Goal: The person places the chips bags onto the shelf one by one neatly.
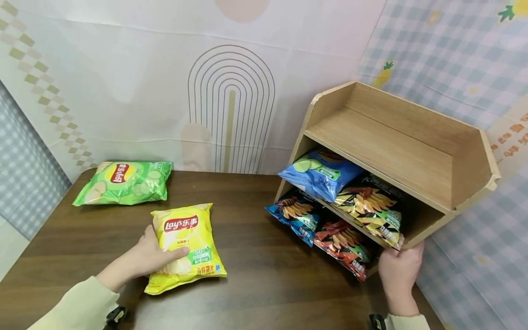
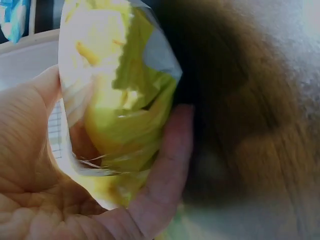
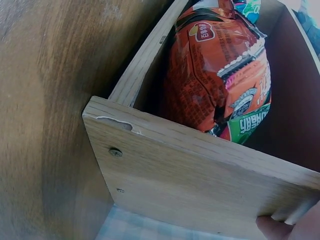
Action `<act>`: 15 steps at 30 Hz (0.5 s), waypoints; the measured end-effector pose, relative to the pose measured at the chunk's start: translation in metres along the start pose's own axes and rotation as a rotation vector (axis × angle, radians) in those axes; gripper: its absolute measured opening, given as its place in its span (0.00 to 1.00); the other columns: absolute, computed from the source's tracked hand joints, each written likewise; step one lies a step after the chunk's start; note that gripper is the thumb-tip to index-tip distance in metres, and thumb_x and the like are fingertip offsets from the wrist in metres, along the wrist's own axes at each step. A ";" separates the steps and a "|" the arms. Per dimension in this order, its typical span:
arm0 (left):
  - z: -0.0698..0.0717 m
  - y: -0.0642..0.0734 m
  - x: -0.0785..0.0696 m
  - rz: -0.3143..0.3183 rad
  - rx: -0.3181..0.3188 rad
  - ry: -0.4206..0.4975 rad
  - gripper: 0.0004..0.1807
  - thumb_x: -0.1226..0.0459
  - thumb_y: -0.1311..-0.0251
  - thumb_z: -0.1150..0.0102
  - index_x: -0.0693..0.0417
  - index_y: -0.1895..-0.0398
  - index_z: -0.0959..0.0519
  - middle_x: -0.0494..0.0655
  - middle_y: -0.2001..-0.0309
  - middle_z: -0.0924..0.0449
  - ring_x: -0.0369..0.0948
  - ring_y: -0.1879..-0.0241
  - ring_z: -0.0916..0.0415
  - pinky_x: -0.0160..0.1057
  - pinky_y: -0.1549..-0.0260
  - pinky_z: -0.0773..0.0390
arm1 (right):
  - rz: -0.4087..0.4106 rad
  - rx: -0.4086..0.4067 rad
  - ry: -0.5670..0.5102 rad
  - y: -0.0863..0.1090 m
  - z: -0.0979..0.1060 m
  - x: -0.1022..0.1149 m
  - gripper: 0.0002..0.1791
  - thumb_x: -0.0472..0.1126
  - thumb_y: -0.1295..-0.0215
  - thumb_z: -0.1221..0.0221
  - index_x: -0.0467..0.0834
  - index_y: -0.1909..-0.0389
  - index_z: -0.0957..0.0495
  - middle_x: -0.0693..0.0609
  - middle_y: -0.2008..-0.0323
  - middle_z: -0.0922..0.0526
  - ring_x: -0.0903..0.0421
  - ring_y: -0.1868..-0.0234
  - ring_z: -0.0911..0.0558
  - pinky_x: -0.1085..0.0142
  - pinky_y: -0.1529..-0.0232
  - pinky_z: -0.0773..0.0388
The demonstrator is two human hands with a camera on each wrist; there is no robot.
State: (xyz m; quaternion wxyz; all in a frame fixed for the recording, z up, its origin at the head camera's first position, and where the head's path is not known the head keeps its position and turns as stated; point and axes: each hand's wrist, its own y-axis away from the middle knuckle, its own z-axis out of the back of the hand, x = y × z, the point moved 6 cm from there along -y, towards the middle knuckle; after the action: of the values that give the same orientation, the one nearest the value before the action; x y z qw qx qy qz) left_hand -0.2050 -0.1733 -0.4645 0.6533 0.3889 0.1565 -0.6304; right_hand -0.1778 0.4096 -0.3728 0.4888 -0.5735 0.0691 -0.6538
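Note:
My left hand [image 1: 154, 254] grips a yellow Lay's chip bag [image 1: 181, 236] by its left side, thumb across the front. In the left wrist view, fingers [image 2: 167, 165] curl behind the yellow bag [image 2: 125, 115]. At the right, my right hand [image 1: 400, 268] holds the side panel of a wooden two-tier shelf [image 1: 387, 133]. The right wrist view shows fingertips [image 3: 275, 227] against the panel's outer face. On the upper tier lie a blue bag [image 1: 323, 174] and a black-and-yellow one [image 1: 371, 206]; below are a dark blue bag [image 1: 297, 213] and a red one [image 1: 344, 245].
A green Lay's bag [image 1: 125, 183] lies at the back left of the brown wooden table [image 1: 255, 298]. Behind the table hangs a pale printed cloth [image 1: 144, 91], with checked cloth [image 1: 466, 270] along the right side.

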 end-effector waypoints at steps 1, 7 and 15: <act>-0.001 -0.001 0.000 0.004 -0.004 0.004 0.74 0.33 0.52 0.37 0.84 0.35 0.72 0.84 0.40 0.53 0.69 0.42 0.42 0.63 0.46 0.34 | -0.001 -0.001 0.001 0.000 0.000 0.000 0.21 0.36 0.33 0.52 0.26 0.44 0.36 0.27 0.49 0.31 0.28 0.45 0.32 0.42 0.40 0.40; -0.003 -0.004 -0.003 -0.022 -0.010 0.118 0.70 0.39 0.55 0.30 0.76 0.31 0.64 0.71 0.45 0.37 0.53 0.53 0.29 0.47 0.57 0.24 | 0.008 -0.003 0.003 0.000 0.001 0.001 0.21 0.36 0.33 0.52 0.25 0.45 0.36 0.26 0.50 0.32 0.27 0.45 0.32 0.42 0.40 0.40; -0.004 -0.003 -0.010 -0.033 0.057 0.295 0.67 0.49 0.54 0.25 0.64 0.26 0.66 0.63 0.48 0.29 0.44 0.61 0.23 0.41 0.64 0.22 | 0.003 -0.001 -0.005 0.000 0.000 0.001 0.20 0.36 0.32 0.53 0.25 0.46 0.36 0.27 0.52 0.31 0.28 0.46 0.32 0.41 0.41 0.39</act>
State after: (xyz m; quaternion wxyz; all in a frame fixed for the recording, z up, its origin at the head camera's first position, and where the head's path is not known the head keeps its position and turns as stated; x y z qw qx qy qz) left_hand -0.2083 -0.1628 -0.4612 0.6016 0.4932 0.2392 -0.5811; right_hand -0.1772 0.4092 -0.3722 0.4897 -0.5752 0.0688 -0.6517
